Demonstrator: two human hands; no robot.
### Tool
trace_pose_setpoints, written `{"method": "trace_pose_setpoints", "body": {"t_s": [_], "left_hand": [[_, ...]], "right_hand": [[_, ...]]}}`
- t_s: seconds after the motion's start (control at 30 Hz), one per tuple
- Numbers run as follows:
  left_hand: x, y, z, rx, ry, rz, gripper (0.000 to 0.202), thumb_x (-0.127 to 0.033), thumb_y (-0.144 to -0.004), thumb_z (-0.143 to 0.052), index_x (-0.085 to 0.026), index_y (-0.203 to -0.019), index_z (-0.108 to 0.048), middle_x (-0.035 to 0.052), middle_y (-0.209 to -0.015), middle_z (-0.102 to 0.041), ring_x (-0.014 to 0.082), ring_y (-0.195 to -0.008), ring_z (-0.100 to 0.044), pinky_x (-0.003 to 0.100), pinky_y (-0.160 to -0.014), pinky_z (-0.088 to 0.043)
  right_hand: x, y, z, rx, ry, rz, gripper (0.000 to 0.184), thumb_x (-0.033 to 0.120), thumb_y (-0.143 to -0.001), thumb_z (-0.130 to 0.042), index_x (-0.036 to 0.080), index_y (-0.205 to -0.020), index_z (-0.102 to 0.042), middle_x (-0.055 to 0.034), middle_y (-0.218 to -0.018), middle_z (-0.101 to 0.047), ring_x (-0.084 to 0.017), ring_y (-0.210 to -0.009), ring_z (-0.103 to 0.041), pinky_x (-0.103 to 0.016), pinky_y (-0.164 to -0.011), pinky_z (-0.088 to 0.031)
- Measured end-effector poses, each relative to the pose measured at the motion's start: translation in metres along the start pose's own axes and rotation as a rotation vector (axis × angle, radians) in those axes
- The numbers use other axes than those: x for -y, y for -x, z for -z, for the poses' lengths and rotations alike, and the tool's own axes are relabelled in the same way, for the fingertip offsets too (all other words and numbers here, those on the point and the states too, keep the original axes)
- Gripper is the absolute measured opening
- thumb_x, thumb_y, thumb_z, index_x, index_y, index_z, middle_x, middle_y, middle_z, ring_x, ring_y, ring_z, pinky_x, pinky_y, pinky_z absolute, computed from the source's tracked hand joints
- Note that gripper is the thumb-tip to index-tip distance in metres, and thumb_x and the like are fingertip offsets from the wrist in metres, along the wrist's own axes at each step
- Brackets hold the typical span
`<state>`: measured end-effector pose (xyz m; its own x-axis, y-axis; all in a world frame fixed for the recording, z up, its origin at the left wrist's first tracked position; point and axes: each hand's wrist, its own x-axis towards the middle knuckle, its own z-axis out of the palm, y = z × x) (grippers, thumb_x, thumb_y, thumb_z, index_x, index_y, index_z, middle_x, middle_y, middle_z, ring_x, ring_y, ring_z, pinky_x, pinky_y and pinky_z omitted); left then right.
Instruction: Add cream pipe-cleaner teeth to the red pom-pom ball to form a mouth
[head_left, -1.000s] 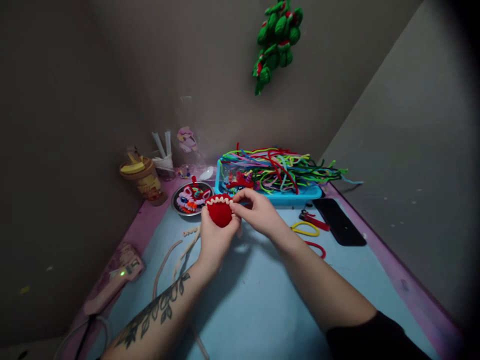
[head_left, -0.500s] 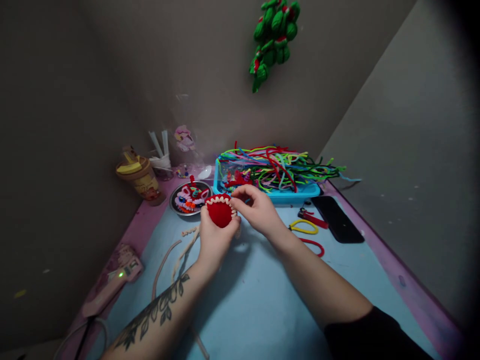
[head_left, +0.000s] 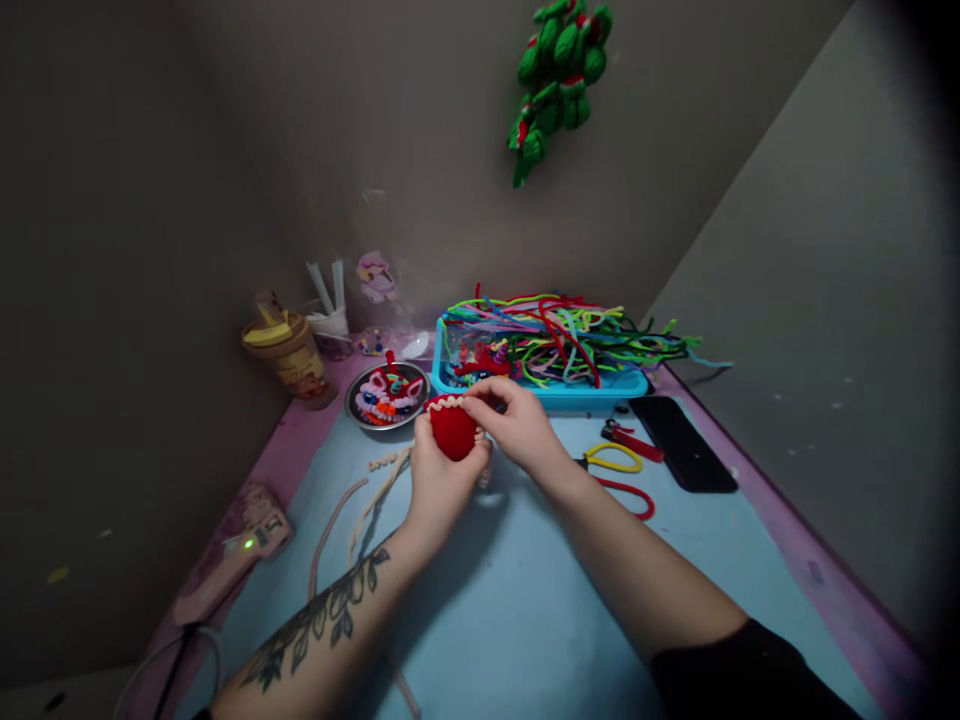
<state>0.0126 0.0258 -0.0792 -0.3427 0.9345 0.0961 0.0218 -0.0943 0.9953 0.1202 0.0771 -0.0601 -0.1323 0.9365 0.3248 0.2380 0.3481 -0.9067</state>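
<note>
My left hand [head_left: 439, 480] is closed around a red fuzzy ball [head_left: 452, 430] with a cream pipe-cleaner trim along its top edge, held above the light blue table mat [head_left: 525, 600]. My right hand [head_left: 517, 425] pinches that cream trim at the ball's upper right side. Both hands meet in front of the blue tray [head_left: 551, 390] heaped with coloured pipe cleaners. Loose cream and pink pipe cleaners [head_left: 352, 500] lie on the mat left of my left wrist.
A metal dish [head_left: 386, 395] of small pipe-cleaner pieces sits left of the tray. A yellow-lidded cup [head_left: 285, 355], a glue gun [head_left: 232, 560], a black phone [head_left: 682, 430], yellow and red loops [head_left: 619, 460] and a green hanging ornament [head_left: 559, 75] surround the work area.
The ball and both hands have shifted slightly right; the ball has turned a little in my left hand while my right fingers stay on the cream trim.
</note>
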Motion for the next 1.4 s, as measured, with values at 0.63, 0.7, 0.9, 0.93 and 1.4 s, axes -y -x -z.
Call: {"method": "trace_pose_setpoints", "body": {"t_s": [0.63, 0.7, 0.9, 0.93, 1.4], "left_hand": [[-0.011, -0.029, 0.012, 0.030, 0.662, 0.251, 0.039, -0.015, -0.048, -0.084, -0.017, -0.079, -0.060, -0.0051, -0.070, -0.061, 0.0084, -0.064, -0.057, 0.020, -0.065, -0.045], [-0.012, -0.029, 0.013, 0.048, 0.659, 0.268, 0.039, -0.014, -0.048, -0.084, -0.017, -0.079, -0.061, -0.0042, -0.072, -0.062, 0.0090, -0.066, -0.057, 0.020, -0.066, -0.046], [-0.016, -0.028, 0.013, 0.043, 0.652, 0.311, 0.040, -0.013, -0.044, -0.083, -0.017, -0.076, -0.060, -0.0045, -0.071, -0.062, 0.0091, -0.064, -0.056, 0.021, -0.065, -0.046], [-0.017, -0.028, 0.013, 0.044, 0.651, 0.320, 0.040, -0.013, -0.044, -0.083, -0.017, -0.076, -0.059, -0.0048, -0.071, -0.061, 0.0088, -0.063, -0.056, 0.021, -0.064, -0.045], [-0.016, -0.028, 0.014, 0.036, 0.398, 0.173, 0.034, -0.019, -0.051, -0.080, -0.014, -0.078, -0.060, -0.0022, -0.068, -0.062, 0.0105, -0.061, -0.056, 0.023, -0.062, -0.046]], "right_hand": [[-0.005, 0.011, -0.012, 0.100, 0.313, 0.407, 0.012, 0.011, -0.086, -0.055, 0.019, -0.083, -0.064, -0.0047, -0.084, -0.064, -0.019, -0.083, -0.057, -0.034, -0.082, -0.045], [-0.007, 0.009, -0.010, 0.104, 0.308, 0.438, 0.012, 0.011, -0.085, -0.056, 0.020, -0.083, -0.065, -0.0048, -0.085, -0.064, -0.019, -0.084, -0.057, -0.034, -0.083, -0.045], [-0.010, 0.004, -0.005, 0.144, 0.307, 0.465, 0.015, 0.012, -0.086, -0.058, 0.023, -0.082, -0.067, -0.0048, -0.087, -0.065, -0.020, -0.087, -0.057, -0.036, -0.084, -0.046], [-0.010, 0.004, -0.004, 0.153, 0.298, 0.472, 0.014, 0.012, -0.085, -0.059, 0.023, -0.081, -0.067, -0.0048, -0.087, -0.064, -0.020, -0.087, -0.057, -0.036, -0.084, -0.045], [-0.013, 0.000, -0.005, 0.147, 0.176, 0.256, 0.011, 0.019, -0.078, -0.065, 0.021, -0.078, -0.055, 0.0009, -0.078, -0.059, -0.016, -0.076, -0.054, -0.027, -0.072, -0.042]]}}
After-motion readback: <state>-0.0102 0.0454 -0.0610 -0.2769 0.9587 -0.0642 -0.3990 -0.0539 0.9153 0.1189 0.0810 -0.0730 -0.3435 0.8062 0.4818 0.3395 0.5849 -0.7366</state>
